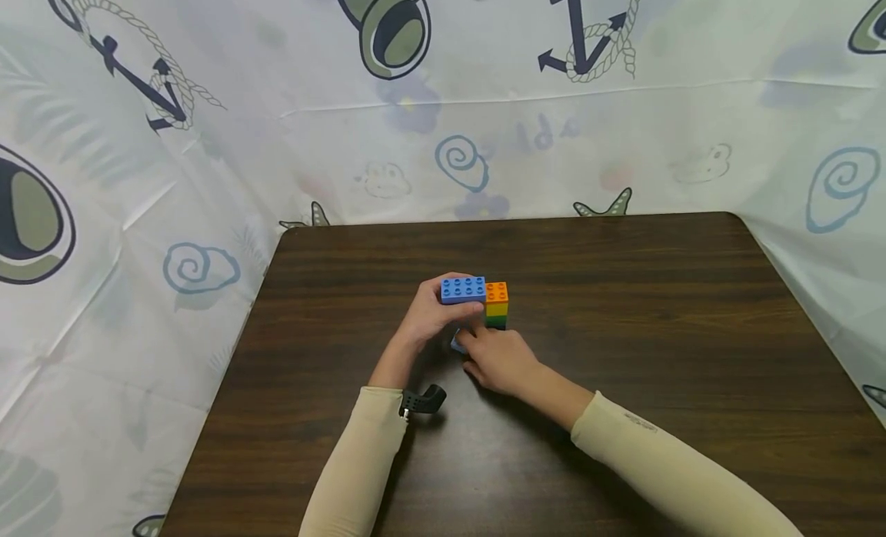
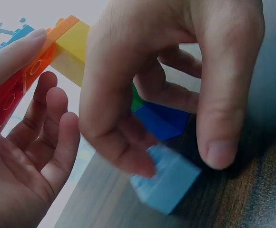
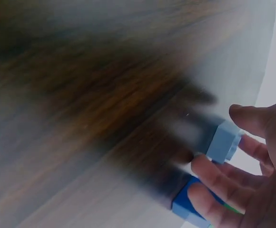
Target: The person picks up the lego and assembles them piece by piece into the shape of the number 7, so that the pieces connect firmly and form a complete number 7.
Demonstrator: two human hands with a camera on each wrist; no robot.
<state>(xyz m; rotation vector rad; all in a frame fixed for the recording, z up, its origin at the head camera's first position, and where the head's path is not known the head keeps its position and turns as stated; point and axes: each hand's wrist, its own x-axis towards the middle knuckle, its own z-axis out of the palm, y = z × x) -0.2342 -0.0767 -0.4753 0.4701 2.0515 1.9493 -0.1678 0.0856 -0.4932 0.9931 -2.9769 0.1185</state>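
Observation:
A stepped structure of toy building bricks stands mid-table, with a blue brick (image 1: 463, 290) on top at left and an orange brick (image 1: 496, 292) beside it. Yellow (image 1: 496, 309), green (image 1: 495, 321) and dark blue (image 2: 164, 124) bricks are stacked below; a red brick (image 2: 7, 97) shows under the overhang. The left hand (image 1: 432, 318) holds this overhang, thumb along its near side and fingers curled around it. In front, the right hand (image 1: 501, 360) touches a light blue brick (image 2: 169, 183) low at the table with a fingertip. Its thumb (image 3: 252, 118) stands apart from that brick.
The dark wood-grain table (image 1: 657, 314) has rounded far corners. White printed cloth (image 1: 332, 145) hangs behind it and at the sides. A black strap (image 1: 424, 399) sits at the left wrist, by the cream sleeve (image 1: 360, 460).

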